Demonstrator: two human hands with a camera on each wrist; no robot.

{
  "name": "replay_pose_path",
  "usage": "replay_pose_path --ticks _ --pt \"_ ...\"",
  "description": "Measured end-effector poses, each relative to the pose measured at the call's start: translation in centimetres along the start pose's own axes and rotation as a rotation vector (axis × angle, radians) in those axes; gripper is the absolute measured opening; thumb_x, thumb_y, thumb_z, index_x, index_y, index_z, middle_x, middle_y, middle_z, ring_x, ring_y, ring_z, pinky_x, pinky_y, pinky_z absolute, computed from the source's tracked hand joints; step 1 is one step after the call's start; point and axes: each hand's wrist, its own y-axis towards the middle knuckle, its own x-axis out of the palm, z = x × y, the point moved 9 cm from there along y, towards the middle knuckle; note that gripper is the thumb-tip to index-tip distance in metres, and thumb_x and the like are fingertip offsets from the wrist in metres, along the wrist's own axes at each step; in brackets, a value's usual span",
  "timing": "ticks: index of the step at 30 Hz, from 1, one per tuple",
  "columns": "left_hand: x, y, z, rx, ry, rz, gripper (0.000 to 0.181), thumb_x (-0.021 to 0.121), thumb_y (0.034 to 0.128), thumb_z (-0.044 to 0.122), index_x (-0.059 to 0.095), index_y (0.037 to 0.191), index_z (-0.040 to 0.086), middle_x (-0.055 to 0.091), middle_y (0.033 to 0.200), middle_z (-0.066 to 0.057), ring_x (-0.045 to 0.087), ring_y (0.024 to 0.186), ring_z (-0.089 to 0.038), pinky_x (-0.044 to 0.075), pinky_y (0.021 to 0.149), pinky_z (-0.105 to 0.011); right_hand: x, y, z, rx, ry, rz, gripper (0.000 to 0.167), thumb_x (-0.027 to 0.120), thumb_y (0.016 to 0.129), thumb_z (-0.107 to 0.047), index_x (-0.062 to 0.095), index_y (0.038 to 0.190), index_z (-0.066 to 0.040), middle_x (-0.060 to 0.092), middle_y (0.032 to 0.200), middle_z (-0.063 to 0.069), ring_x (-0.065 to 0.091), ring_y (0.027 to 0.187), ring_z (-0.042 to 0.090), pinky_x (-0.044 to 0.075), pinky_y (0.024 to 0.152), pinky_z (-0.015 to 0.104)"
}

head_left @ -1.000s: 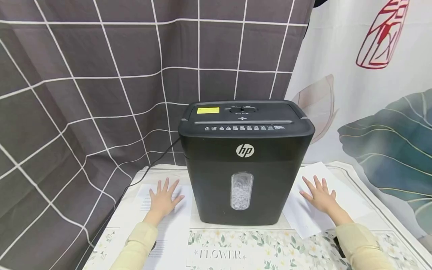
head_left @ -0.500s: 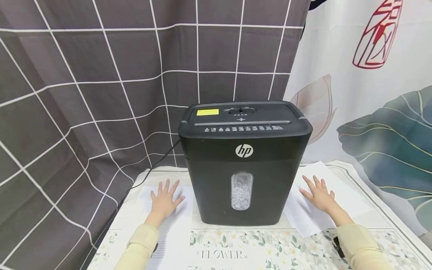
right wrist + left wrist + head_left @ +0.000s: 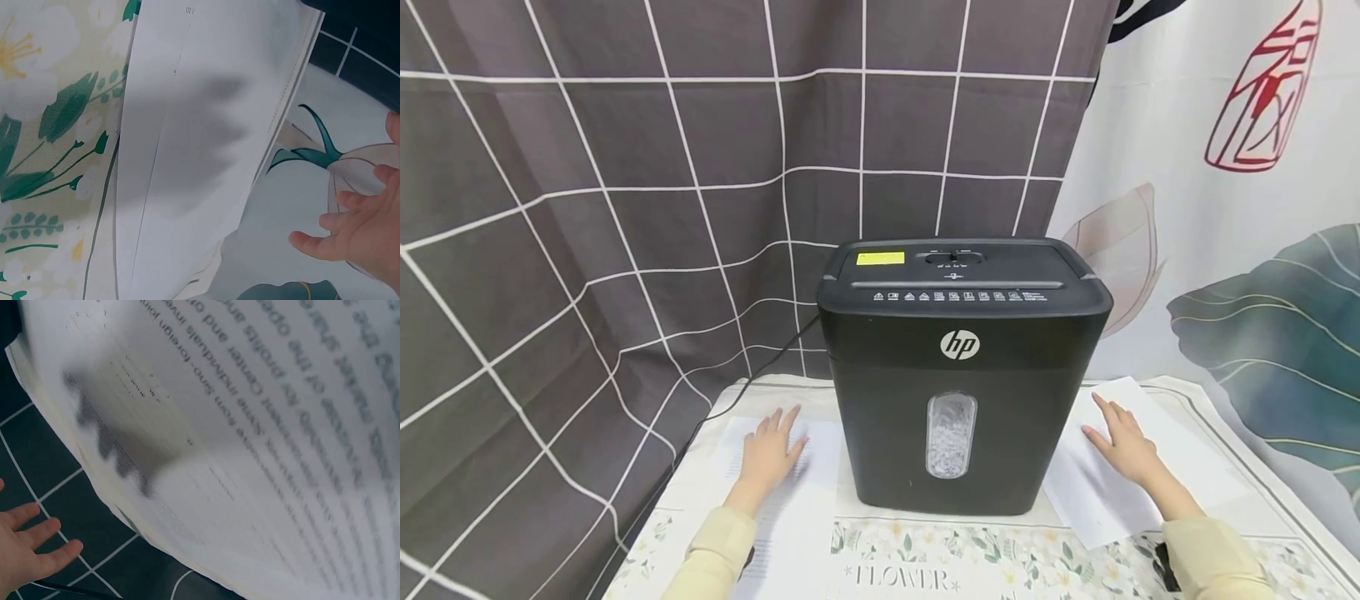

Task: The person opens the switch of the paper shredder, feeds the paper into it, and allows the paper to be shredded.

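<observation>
A black paper shredder (image 3: 964,392) with an hp logo stands upright in the middle of the table, white shreds showing through its front window (image 3: 951,436). To its left, my left hand (image 3: 767,454) is above printed sheets (image 3: 797,533), its fingers extended and holding nothing. The left wrist view shows the hand (image 3: 31,547) apart from the printed paper (image 3: 206,469), casting a shadow on it. On the other side, my right hand (image 3: 1126,446) hangs over white sheets (image 3: 1093,500) with relaxed fingers. The right wrist view shows its shadow on the paper (image 3: 181,156).
A black power cord (image 3: 760,372) runs from behind the shredder over the table's left edge. Under everything lies a flower-printed tablecloth (image 3: 1030,554). Behind hang a dark grid-patterned curtain (image 3: 700,150) and a white printed curtain (image 3: 1165,125).
The spread fingers of both hands have drawn closer together, and the hands have turned slightly. The head view has shifted a little. Shredder and papers stay in place.
</observation>
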Motion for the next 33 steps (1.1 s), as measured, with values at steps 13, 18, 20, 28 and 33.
replay_pose_path --ticks 13,18,20,28,33 --pt "-2.1 0.8 -0.2 -0.035 -0.221 0.107 0.029 0.057 0.092 0.022 0.063 0.113 0.003 0.071 0.092 -0.018 0.063 0.061 -0.023 0.05 0.056 -0.034 -2.3 -0.5 -1.0 -0.135 0.246 0.24 0.044 0.05 0.095 -0.01 0.037 0.129 0.016 0.04 0.123 0.043 0.039 0.11 0.058 0.032 0.087 0.067" --pt "-3.7 1.3 0.0 -0.041 -0.258 0.162 0.026 0.056 0.0926 0.021 0.064 0.111 0.005 0.072 0.087 -0.015 0.066 0.069 -0.027 0.051 0.059 -0.038 -3.3 0.0 -1.6 -0.118 0.274 0.232 0.042 0.048 0.096 -0.009 0.038 0.129 0.015 0.041 0.123 0.043 0.043 0.107 0.059 0.036 0.087 0.065" --pt "-4.2 1.4 0.1 -0.039 -0.275 0.175 0.025 0.056 0.0929 0.02 0.064 0.111 0.005 0.072 0.086 -0.015 0.067 0.072 -0.029 0.052 0.061 -0.04 -3.8 0.1 -1.7 -0.096 0.297 0.237 0.041 0.047 0.096 -0.009 0.04 0.129 0.014 0.044 0.122 0.042 0.052 0.106 0.051 0.044 0.09 0.049" --pt "-6.4 1.7 1.0 -0.014 -0.352 0.194 0.024 0.055 0.0936 0.019 0.064 0.111 0.004 0.072 0.088 -0.015 0.068 0.076 -0.03 0.053 0.069 -0.044 -5.5 0.2 -2.3 -0.055 0.409 0.241 0.036 0.046 0.097 -0.011 0.047 0.124 0.014 0.061 0.11 0.031 0.036 0.082 -0.03 0.036 0.067 -0.001" --pt "-7.8 1.7 1.6 0.003 -0.392 0.192 0.025 0.056 0.0938 0.019 0.065 0.112 0.005 0.071 0.09 -0.016 0.068 0.08 -0.03 0.054 0.072 -0.046 -6.1 0.1 -2.6 -0.063 0.49 0.229 0.036 0.047 0.097 -0.01 0.046 0.121 0.017 0.054 0.091 -0.035 0.043 0.081 -0.026 0.042 0.065 0.003"
